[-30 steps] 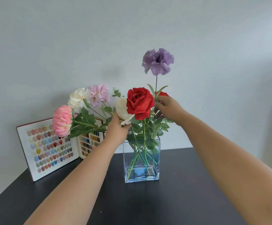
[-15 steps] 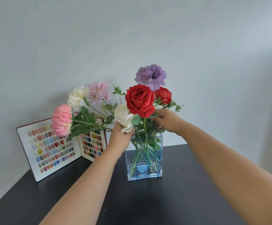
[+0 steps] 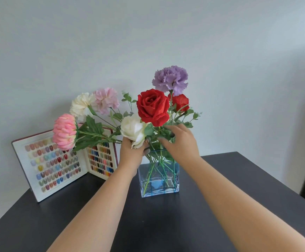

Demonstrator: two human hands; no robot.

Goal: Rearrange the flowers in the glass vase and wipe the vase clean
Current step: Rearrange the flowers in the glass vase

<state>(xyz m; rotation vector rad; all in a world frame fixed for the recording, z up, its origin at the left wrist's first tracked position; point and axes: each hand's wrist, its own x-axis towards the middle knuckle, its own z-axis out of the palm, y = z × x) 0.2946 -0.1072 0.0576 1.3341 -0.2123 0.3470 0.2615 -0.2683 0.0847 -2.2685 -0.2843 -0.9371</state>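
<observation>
Black tabletop (image 3: 166,224) up front, with the square glass vase (image 3: 158,180) sitting mid-table between both forearms. Left hand (image 3: 132,153) is curled around a bunch of stems just under the white rose (image 3: 133,130); right hand (image 3: 181,140) reaches into the greenery over the rim, fingers loosely bent, can't tell if it's gripping anything. Behind those, the red rose (image 3: 152,107) and purple carnation (image 3: 170,80), then a nail color chart (image 3: 57,166) against the wall.

A plain pale grey wall (image 3: 148,42) fills the far side, evenly lit with soft shadow toward the right. A matte black table (image 3: 166,224) runs from near to far. On its far left an open nail colour swatch book (image 3: 57,166) leans against the wall.
</observation>
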